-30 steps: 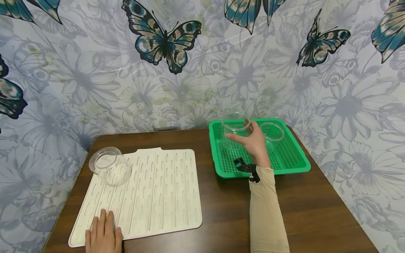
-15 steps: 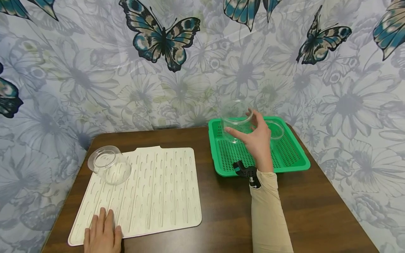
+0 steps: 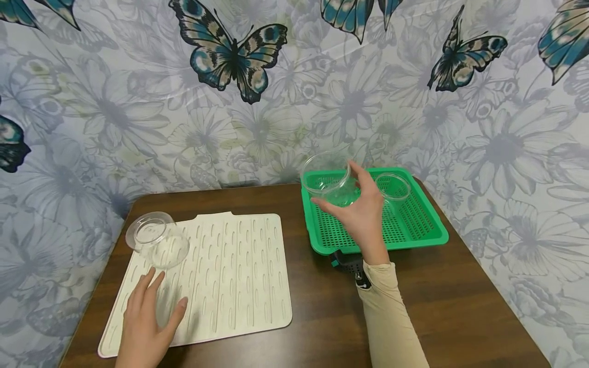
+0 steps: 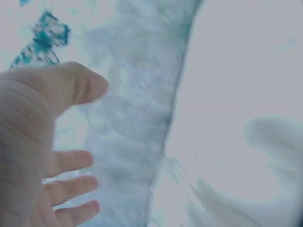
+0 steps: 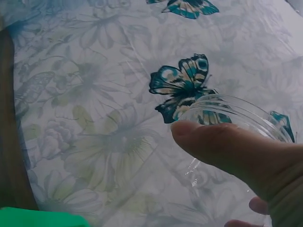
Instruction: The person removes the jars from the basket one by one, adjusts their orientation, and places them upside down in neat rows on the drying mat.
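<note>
My right hand [image 3: 359, 214] grips a clear, round plastic container [image 3: 325, 176] between thumb and fingers, held tilted above the left part of a green perforated basket [image 3: 425, 240]. In the right wrist view, the thumb lies across the container's ridged rim [image 5: 227, 109]. Over the lower left of a cream ridged mat [image 3: 230, 286] hovers my left hand [image 3: 147, 319], its fingers spread and holding nothing. Just beyond its fingertips, another clear container [image 3: 158, 240] with a wide rim lies at the mat's upper left corner. In the left wrist view the hand's thumb and fingers are apart.
A clear round lid or dish [image 3: 393, 186] stays in the basket, right of my right hand. The brown wooden table [image 3: 331, 317] ends at the back against a butterfly-patterned cloth [image 3: 276, 128].
My right hand lifted the container from the basket, then shifted slightly left and tilted it. My left hand rose off the mat's lower edge and moved forward toward the other container, spreading its thumb.
</note>
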`<state>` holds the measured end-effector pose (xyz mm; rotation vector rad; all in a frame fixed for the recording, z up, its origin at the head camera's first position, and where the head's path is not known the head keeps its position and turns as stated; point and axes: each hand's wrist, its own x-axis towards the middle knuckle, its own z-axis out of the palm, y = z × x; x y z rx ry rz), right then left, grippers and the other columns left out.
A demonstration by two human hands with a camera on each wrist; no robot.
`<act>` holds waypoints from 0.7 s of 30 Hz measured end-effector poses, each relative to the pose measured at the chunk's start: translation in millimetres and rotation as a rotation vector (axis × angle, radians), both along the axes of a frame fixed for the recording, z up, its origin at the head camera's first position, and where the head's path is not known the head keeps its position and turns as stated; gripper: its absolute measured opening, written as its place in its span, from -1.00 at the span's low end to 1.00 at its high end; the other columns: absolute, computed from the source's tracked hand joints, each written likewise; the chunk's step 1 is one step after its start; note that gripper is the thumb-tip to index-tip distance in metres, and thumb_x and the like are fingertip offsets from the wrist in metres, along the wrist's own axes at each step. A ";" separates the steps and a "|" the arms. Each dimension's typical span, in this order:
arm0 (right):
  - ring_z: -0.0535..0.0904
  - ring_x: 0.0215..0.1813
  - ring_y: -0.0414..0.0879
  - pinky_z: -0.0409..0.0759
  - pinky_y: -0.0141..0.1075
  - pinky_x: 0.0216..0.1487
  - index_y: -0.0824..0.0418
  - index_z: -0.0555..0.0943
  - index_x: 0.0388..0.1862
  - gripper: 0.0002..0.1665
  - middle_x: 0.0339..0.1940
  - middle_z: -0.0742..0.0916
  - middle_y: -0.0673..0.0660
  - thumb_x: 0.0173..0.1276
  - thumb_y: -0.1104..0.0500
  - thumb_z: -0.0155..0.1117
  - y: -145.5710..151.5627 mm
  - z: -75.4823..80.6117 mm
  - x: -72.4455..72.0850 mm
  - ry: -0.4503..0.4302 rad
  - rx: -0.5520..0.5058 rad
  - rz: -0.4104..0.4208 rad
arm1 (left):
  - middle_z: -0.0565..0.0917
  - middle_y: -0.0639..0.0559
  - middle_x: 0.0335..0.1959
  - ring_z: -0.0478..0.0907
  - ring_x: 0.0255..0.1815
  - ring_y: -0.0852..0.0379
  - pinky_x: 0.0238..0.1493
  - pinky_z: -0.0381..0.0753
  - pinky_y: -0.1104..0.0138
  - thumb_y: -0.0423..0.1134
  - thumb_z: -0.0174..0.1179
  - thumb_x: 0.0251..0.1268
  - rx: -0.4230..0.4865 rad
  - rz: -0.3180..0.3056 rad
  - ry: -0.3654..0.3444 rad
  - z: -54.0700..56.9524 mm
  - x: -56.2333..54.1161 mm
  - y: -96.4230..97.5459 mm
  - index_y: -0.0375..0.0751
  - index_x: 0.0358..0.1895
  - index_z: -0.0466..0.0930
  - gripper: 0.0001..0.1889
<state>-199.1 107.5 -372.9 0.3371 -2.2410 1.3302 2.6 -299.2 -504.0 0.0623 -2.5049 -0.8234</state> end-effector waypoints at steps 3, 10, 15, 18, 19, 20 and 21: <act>0.54 0.40 0.12 0.52 0.12 0.39 0.17 0.50 0.62 0.23 0.44 0.67 0.11 -0.03 0.00 0.92 -6.4 -4.7 6.5 0.056 0.026 0.014 | 0.24 -0.39 0.68 0.17 0.61 -0.58 0.46 0.14 -0.55 -0.32 0.58 0.22 0.048 -0.045 0.047 23.0 -12.3 6.1 -0.40 0.61 0.36 -0.11; 0.47 0.52 0.10 0.48 0.10 0.46 0.17 0.51 0.60 0.24 0.50 0.62 0.14 -0.06 -0.01 0.94 -20.1 -13.0 18.4 0.141 0.106 0.039 | 0.25 -0.17 0.73 0.20 0.67 -0.36 0.47 0.24 -0.45 -0.34 0.61 0.17 0.124 -0.158 0.112 66.6 -38.6 20.5 -0.16 0.71 0.30 0.01; 0.44 0.51 0.16 0.50 0.11 0.43 0.17 0.50 0.59 0.22 0.47 0.59 0.21 -0.05 -0.01 0.93 -25.5 -13.7 24.1 0.196 0.168 0.059 | 0.27 -0.04 0.73 0.22 0.68 -0.28 0.50 0.27 -0.35 -0.33 0.63 0.15 0.138 -0.232 0.123 88.8 -51.1 29.7 -0.03 0.73 0.30 0.04; 0.43 0.51 0.17 0.50 0.09 0.45 0.17 0.50 0.59 0.23 0.46 0.58 0.22 -0.06 0.01 0.94 -27.8 -11.6 28.0 0.230 0.199 0.072 | 0.25 0.05 0.74 0.20 0.70 -0.20 0.51 0.27 -0.29 -0.31 0.63 0.18 0.141 -0.272 0.102 99.2 -57.4 35.2 0.05 0.74 0.27 0.05; 0.43 0.51 0.18 0.49 0.09 0.46 0.17 0.51 0.58 0.23 0.46 0.59 0.23 -0.07 0.02 0.94 -28.5 -10.7 29.3 0.244 0.208 0.077 | 0.24 0.07 0.74 0.19 0.71 -0.19 0.52 0.26 -0.30 -0.30 0.63 0.19 0.143 -0.289 0.098 102.4 -59.6 37.4 0.08 0.74 0.27 0.05; 0.44 0.50 0.18 0.49 0.08 0.46 0.17 0.51 0.58 0.23 0.45 0.59 0.23 -0.07 0.03 0.94 -29.2 -9.6 30.6 0.258 0.221 0.080 | 0.24 0.08 0.74 0.18 0.71 -0.18 0.52 0.25 -0.32 -0.29 0.63 0.19 0.147 -0.306 0.096 105.4 -61.8 39.7 0.09 0.75 0.26 0.05; 0.44 0.50 0.19 0.48 0.08 0.46 0.18 0.51 0.58 0.23 0.45 0.59 0.23 -0.07 0.04 0.95 -30.0 -8.4 32.0 0.271 0.233 0.085 | 0.23 0.08 0.74 0.18 0.72 -0.18 0.52 0.24 -0.34 -0.30 0.63 0.19 0.151 -0.326 0.096 108.3 -64.2 42.1 0.09 0.75 0.26 0.05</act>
